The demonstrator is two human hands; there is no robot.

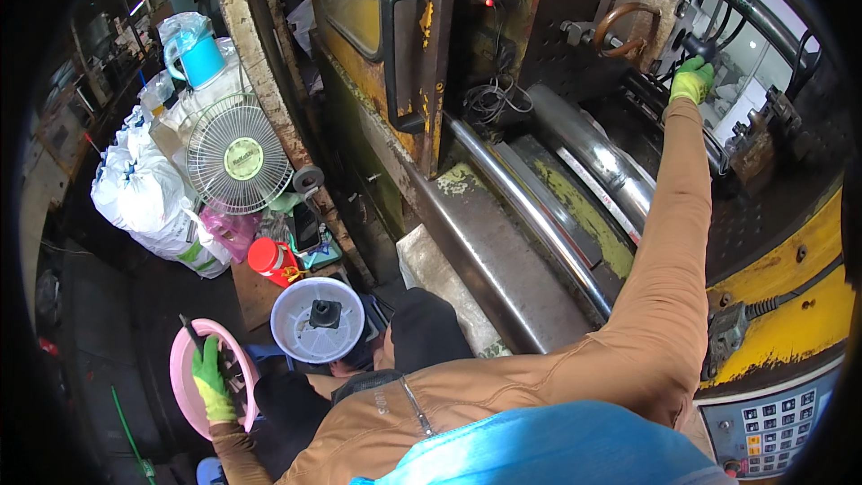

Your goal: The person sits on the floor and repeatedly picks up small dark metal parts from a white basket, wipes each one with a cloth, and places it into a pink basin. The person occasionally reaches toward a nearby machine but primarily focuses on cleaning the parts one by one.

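My left hand (212, 382), in a yellow-green glove, is low at the left over a pink basin (182, 386). Its fingers are closed around a slim dark stick-like tool (189, 331). Dark pieces in the basin are partly hidden by that hand. My right arm stretches far into the machine at the upper right. There my gloved right hand (692, 82) grips a black rounded part (699, 46) beside the machine's dark plate. Between my knees and the pink basin, a pale lavender basin (285, 341) contains a black square-based part (325, 313).
A yellow machine door with a black handle (392, 54) stands ahead, beside polished steel bars (539, 216). A brown ring handle (603, 36) is left of my right hand. At left are a fan (241, 160), white bags (144, 198) and a red container (272, 259). A button panel (772, 431) sits lower right.
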